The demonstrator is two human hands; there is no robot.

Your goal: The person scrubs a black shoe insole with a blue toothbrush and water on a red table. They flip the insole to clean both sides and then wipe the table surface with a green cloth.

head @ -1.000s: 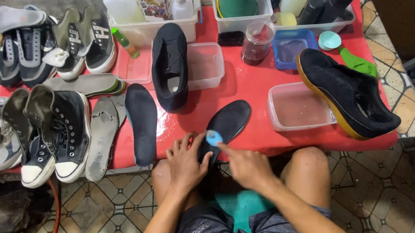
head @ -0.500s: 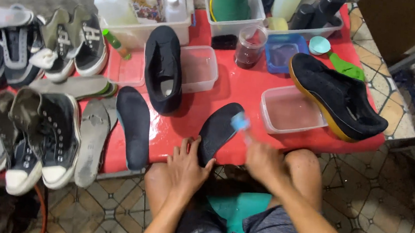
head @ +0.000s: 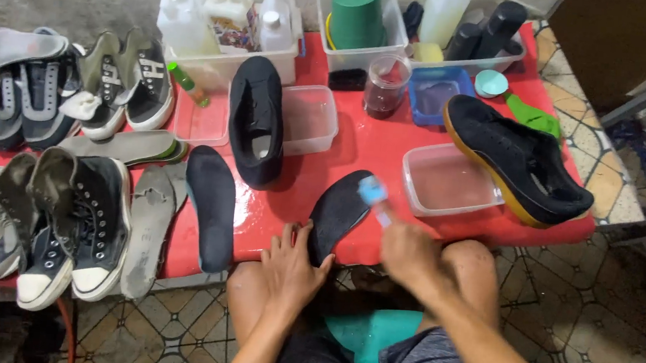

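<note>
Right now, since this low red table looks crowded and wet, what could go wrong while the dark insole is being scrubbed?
The black foam insole overhangs the red table's front edge, pinned only by the left hand; it might slip off. The right hand works a small blue-headed brush close to the clear plastic tub of water, so a stray stroke could tip or splash it. That tub sits against the black suede shoe, which could get soaked.
</note>
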